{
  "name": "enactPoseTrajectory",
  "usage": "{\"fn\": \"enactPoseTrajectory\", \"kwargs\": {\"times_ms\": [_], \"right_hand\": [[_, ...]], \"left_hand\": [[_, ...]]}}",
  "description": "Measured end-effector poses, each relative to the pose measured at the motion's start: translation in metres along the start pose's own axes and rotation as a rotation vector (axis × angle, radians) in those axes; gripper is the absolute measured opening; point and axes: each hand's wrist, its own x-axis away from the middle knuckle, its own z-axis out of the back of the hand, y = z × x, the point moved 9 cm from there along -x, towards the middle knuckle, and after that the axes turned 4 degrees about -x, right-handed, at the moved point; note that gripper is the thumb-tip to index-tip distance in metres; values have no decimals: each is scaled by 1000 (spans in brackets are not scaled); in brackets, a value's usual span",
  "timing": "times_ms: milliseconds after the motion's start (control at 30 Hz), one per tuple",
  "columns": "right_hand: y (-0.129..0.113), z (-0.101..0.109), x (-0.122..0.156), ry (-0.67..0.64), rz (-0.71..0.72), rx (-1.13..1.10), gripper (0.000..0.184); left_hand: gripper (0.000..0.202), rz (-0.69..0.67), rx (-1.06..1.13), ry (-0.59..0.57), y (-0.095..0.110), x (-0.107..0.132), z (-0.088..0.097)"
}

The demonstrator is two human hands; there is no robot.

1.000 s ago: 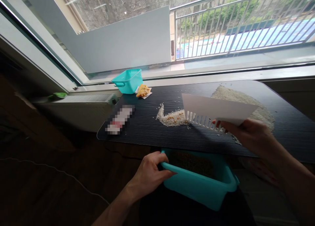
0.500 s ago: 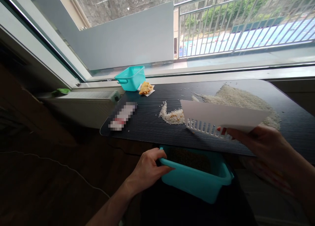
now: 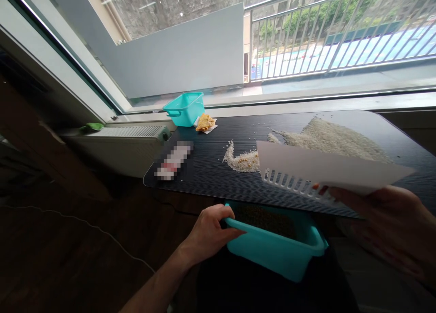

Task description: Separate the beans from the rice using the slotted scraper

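Head view: two turquoise tubs, one far (image 3: 185, 107), one near (image 3: 275, 247) under the table (image 3: 204, 172) edge, gripped by the left hand (image 3: 207, 233). Right hand (image 3: 384, 222) fingers clasp one white slotted scraper (image 3: 316, 170) above two rice piles (image 3: 327, 138).

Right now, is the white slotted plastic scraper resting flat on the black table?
No, the right hand holds the white slotted plastic scraper tilted above the black table.

Glossy teal plastic tub (image 3: 272, 254)
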Motion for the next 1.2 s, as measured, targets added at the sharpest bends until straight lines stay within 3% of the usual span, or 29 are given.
{"fn": "enactPoseTrajectory", "kwargs": {"times_ms": [100,233,433,633,867,967,1200], "right_hand": [[-7,-22,-34,-3,-4,-41,59],[-16,-62,-69,-109,26,-64,64],[-14,-88,-81,-196,57,-61,65],[-11,-83,-67,-220,43,-32,70],[-17,-59,-50,-201,41,-38,59],[-8,-49,-42,-190,13,-59,52],[17,-30,-39,-42,33,-68,61]], "left_hand": [[29,20,3,0,-2,2,3],[28,39,-5,12,-4,6,9],[27,64,-12,14,-10,6,13],[29,34,7,35,-10,5,13],[31,20,28,51,-10,4,13],[30,17,36,40,-9,4,12],[29,22,42,35,-5,5,12]]}}
